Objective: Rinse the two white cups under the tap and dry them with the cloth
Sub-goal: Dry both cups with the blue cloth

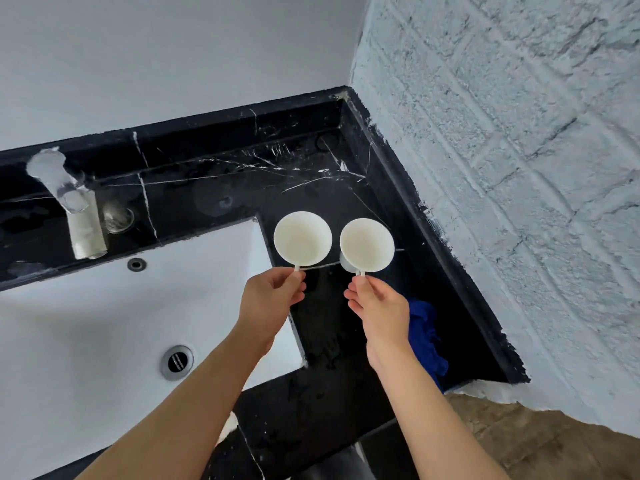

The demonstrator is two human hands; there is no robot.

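Pale walls meet in a corner above, the right one rough and brick-patterned, and below them runs a black marble counter [311,181] with thin white veins, edged by a raised black lip. Set into the counter on the left is a white rectangular sink [86,323], its round metal drain [177,362] low in the basin and a small overflow hole just under the back rim. A chrome tap [69,199] stands on the counter behind the sink, its spout reaching toward the basin. Both bare forearms come up from the bottom edge and converge over the counter just right of the sink. The left hand [270,299] is turned with its back to the camera, fingers curled, thumb and fingertips pinching the thin handle of the left white cup [302,239]. The right hand [379,306] mirrors it, fingers folded in and pinching the handle of the right white cup [366,244]. Both cups are upright with their open mouths facing the camera, side by side and nearly touching; whether they rest on the counter or hang just above it cannot be told. A crumpled blue cloth [424,337] lies on the counter beside the right wrist, partly hidden by it.
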